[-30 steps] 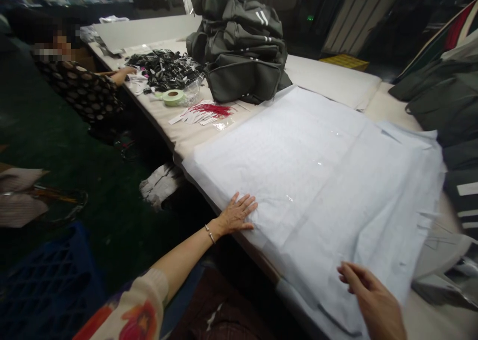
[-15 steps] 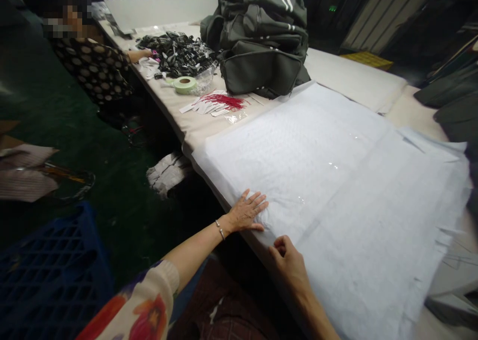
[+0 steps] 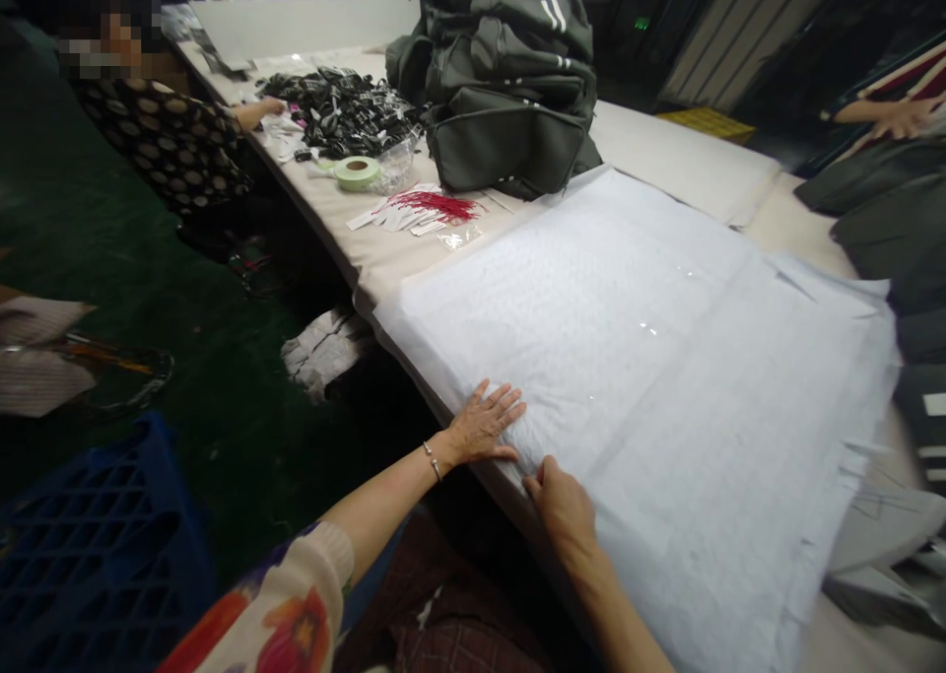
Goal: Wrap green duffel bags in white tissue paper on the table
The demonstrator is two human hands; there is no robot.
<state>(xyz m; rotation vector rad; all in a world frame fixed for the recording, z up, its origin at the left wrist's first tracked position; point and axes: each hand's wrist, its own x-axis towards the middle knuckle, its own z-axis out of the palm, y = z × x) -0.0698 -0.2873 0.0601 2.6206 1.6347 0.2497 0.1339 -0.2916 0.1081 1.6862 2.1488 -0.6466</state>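
A large stack of thin white sheets covers the near part of the table. My left hand lies flat on its left edge with the fingers spread, and faint creases run out from it. Just to the right, my right hand is closed at the same edge of the sheets. Its fingertips are bent down, and what they pinch, if anything, is too small to make out.
Dark bags are piled on the table beyond the sheets, beside tags with red strings, a tape roll and black straps. People stand at left and far right. A blue pallet lies lower left.
My right hand has moved slightly left, closer to my left hand, and its fingers have curled in more. The view has shifted a little, and another person's hand now shows at the far right.
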